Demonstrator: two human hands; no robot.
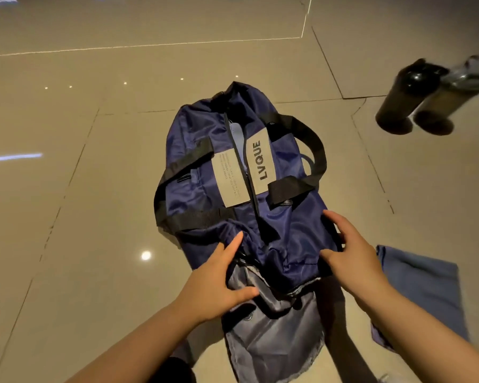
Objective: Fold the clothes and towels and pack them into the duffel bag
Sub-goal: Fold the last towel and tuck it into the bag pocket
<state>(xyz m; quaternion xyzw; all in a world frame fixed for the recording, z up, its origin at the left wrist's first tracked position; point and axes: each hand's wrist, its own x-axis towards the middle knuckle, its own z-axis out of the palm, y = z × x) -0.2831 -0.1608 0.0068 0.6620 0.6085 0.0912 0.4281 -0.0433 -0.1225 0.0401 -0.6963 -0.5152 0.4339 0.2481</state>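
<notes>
Tiled floor (pixel 94 189): both hands' grips, left hand (pixel 213 283) and right hand (pixel 351 252), clutch duffel bag (pixel 205 125), contents hidden.

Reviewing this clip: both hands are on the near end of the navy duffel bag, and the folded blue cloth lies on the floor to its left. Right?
Not quite. The head view shows the folded blue cloth on the floor to the right of the navy duffel bag, beside the right hand. Both hands, including the left hand, are on its near end.
</notes>
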